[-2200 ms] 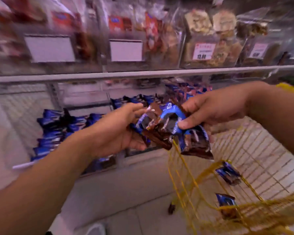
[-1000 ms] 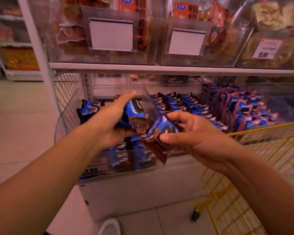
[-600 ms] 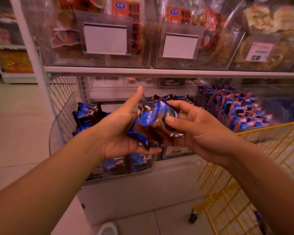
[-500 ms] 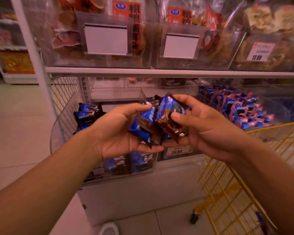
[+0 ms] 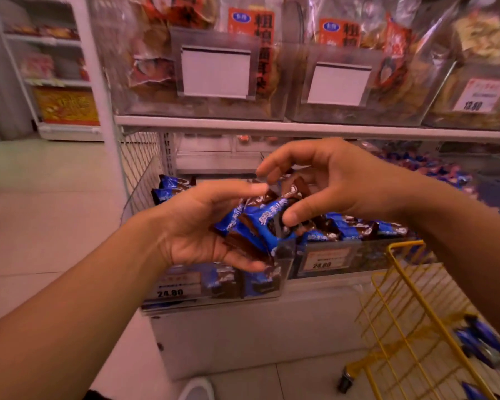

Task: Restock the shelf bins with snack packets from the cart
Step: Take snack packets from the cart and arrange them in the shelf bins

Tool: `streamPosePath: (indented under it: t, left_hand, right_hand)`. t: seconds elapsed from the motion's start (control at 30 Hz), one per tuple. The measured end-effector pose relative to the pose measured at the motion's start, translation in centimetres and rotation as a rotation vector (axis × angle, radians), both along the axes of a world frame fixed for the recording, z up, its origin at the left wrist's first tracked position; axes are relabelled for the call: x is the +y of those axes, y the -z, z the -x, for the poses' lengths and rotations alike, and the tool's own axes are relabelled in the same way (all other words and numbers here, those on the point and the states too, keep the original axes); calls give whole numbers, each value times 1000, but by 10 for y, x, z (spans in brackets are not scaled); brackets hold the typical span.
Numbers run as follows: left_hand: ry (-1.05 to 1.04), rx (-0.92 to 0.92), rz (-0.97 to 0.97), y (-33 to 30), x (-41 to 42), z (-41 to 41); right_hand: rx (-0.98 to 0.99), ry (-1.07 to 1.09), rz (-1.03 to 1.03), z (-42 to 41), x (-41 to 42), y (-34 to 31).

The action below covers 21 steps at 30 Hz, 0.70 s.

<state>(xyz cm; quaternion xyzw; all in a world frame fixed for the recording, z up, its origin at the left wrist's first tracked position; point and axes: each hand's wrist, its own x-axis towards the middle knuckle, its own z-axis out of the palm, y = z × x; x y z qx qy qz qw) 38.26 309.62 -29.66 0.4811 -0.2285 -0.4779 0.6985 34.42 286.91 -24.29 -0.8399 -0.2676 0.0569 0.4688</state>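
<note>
My left hand (image 5: 197, 229) grips a small bunch of blue and brown snack packets (image 5: 251, 226) in front of the lower shelf. My right hand (image 5: 341, 183) reaches in from the right, its thumb on the top packet (image 5: 272, 217) and its fingers arched over the bunch, pinching it. Both hands hover above a clear shelf bin (image 5: 182, 284) with a 24.80 label, which holds the same packets. A second clear bin (image 5: 329, 259) to its right also holds them. The yellow wire cart (image 5: 399, 287) stands at the lower right with a few blue packets (image 5: 479, 342) inside.
An upper shelf (image 5: 272, 127) carries clear bins of bagged snacks (image 5: 214, 67) with blank and priced labels. A wire side panel (image 5: 140, 168) closes the shelf's left end. Tiled floor and another shelf unit (image 5: 58, 82) lie to the left.
Both hands have risen slightly over the left bin. My right hand's fingers have spread and arched over the bunch, and the view has shifted a little left.
</note>
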Motion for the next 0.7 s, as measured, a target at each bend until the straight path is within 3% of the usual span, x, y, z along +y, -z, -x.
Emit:
streamPosePath:
  t: [0.17,0.53,0.63,0.7]
  left_hand:
    - [-165,-180,-92,0,15,-1]
    - [-411,-110,-190,-14,56,-11]
    - [-680,-128,-219,-21,65,-16]
    - [-987,-322,-410,-18,74,-21]
  right_hand:
    - [144,-74,14,-23,23,21]
    - [412,-203,-287,-61,73,49]
    - [503,-116,-477,-79,81,56]
    - [512,-1,-536,-94,88,63]
